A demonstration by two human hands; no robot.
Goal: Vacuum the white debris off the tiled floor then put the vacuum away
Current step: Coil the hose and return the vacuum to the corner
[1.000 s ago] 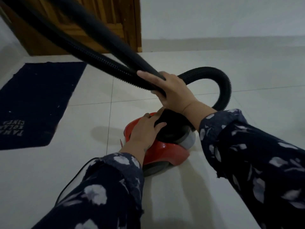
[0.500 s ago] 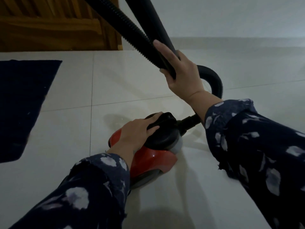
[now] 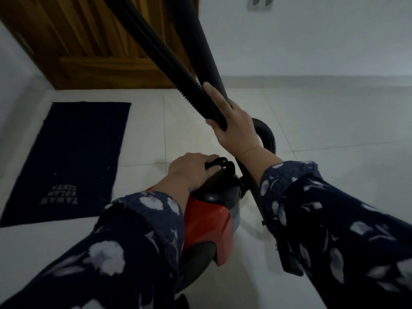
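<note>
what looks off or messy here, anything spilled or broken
Nothing looks broken or spilled. The one untidy spot is the dark mat left of the vacuum: small white specks dot its surface. The tiled floor shows no debris.

The only lettering that can be read stands on the dark blue mat (image 3: 73, 157), which lies on the floor in front of the wooden door (image 3: 93, 39). It is pale block lettering near the mat's end farthest from the door, and it shows upside down from this view. The three lines read "TAMAN", "KOLAM" and "CINTA".
</note>
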